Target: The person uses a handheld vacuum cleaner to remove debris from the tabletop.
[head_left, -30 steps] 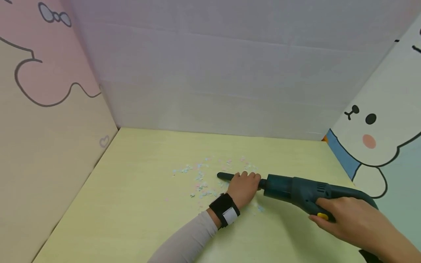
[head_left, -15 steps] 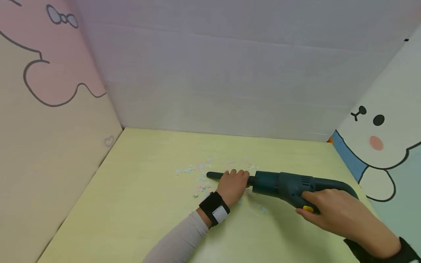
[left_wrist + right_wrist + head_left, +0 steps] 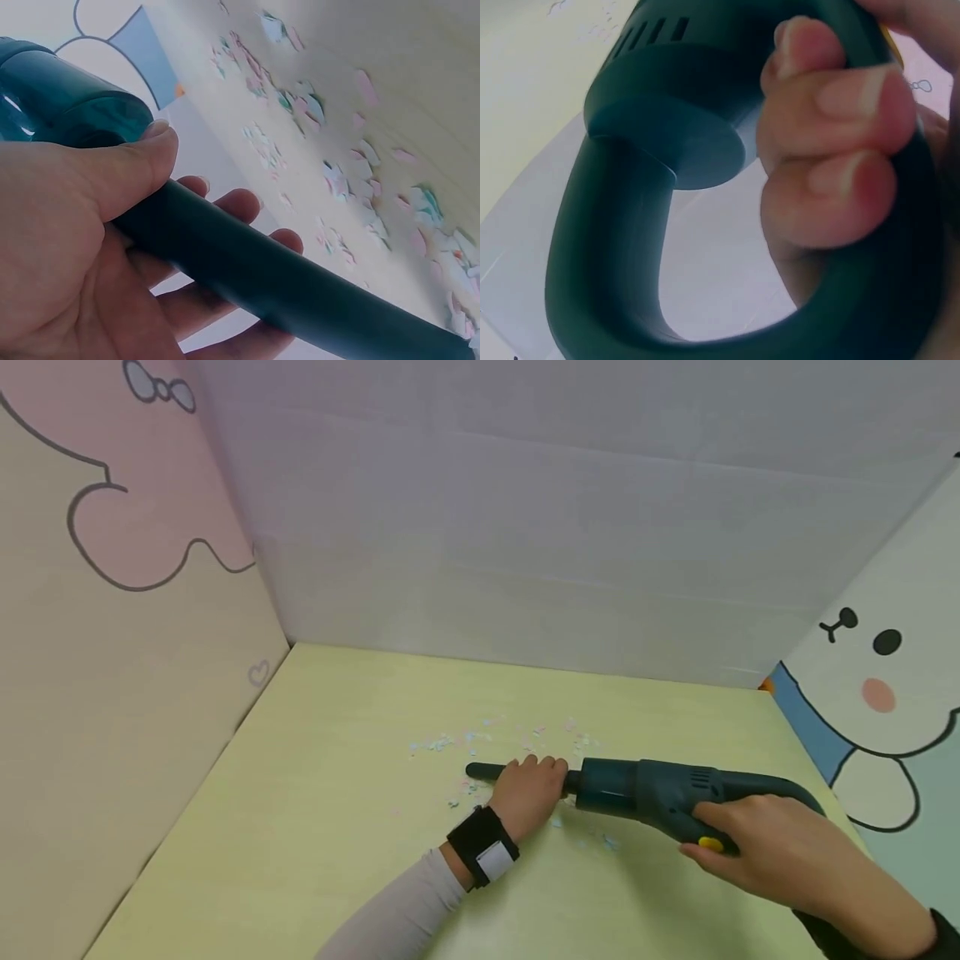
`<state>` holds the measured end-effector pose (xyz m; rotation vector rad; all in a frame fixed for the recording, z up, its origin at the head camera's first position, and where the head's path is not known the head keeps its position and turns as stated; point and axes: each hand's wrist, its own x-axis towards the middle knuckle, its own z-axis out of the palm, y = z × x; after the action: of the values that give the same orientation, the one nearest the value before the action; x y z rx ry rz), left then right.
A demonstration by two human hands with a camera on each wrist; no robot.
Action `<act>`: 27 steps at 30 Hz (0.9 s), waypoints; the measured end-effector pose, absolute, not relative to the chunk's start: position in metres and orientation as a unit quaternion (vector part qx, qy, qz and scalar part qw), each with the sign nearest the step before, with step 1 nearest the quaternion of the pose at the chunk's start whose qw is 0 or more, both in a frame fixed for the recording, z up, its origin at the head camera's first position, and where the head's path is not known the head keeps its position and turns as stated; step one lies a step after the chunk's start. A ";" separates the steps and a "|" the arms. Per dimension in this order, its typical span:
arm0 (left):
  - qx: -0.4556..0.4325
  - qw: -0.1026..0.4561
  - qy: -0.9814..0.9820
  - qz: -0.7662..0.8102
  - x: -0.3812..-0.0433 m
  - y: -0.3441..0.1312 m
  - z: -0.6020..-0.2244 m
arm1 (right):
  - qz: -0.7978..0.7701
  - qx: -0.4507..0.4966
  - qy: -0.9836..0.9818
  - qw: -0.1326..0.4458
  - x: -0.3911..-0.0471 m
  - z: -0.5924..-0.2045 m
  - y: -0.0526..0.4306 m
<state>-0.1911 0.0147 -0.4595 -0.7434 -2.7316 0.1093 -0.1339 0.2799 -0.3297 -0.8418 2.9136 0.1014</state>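
Note:
A dark green handheld vacuum cleaner [image 3: 660,789] lies across the head view, above the table. My left hand [image 3: 527,797] grips its narrow nozzle [image 3: 483,771]. In the left wrist view the thumb and fingers wrap round that nozzle [image 3: 247,259], whose far end reaches loose paper scraps [image 3: 367,154]. My right hand [image 3: 780,847] holds the rear handle, its thumb and index finger near a yellow button [image 3: 710,843]. The right wrist view shows curled fingers [image 3: 832,180] round the loop handle [image 3: 604,225]. More pastel scraps [image 3: 438,744] lie scattered beyond the nozzle; the left hand hides some.
The pale yellow table [image 3: 330,793] is bounded by a whitish back wall [image 3: 510,543], a pink and beige left panel [image 3: 150,693] and a right panel [image 3: 918,693] with a cartoon face. A few scraps [image 3: 611,842] lie nearer me, under the vacuum.
Both hands have moved the vacuum left across the table, mostly in the first half second. The nozzle now covers part of the scraps. The head view has turned slightly left.

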 end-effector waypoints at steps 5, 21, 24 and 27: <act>-0.262 0.154 -0.952 0.036 -0.195 0.017 -0.458 | 0.031 -0.284 0.958 0.035 -0.133 -0.328 0.280; -0.242 0.145 -0.959 0.019 -0.207 -0.008 -0.458 | 0.025 -0.307 0.951 0.020 -0.146 -0.330 0.252; -0.232 0.125 -0.965 0.013 -0.211 -0.015 -0.457 | 0.021 -0.318 0.948 0.011 -0.148 -0.333 0.243; -0.223 0.113 -0.968 0.007 -0.214 -0.020 -0.458 | 0.014 -0.321 0.947 0.007 -0.150 -0.337 0.235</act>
<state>-0.2140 -0.0204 -0.4577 -0.6533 -2.8406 0.0203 -0.1499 0.2353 -0.3374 -1.0056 2.9620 0.0448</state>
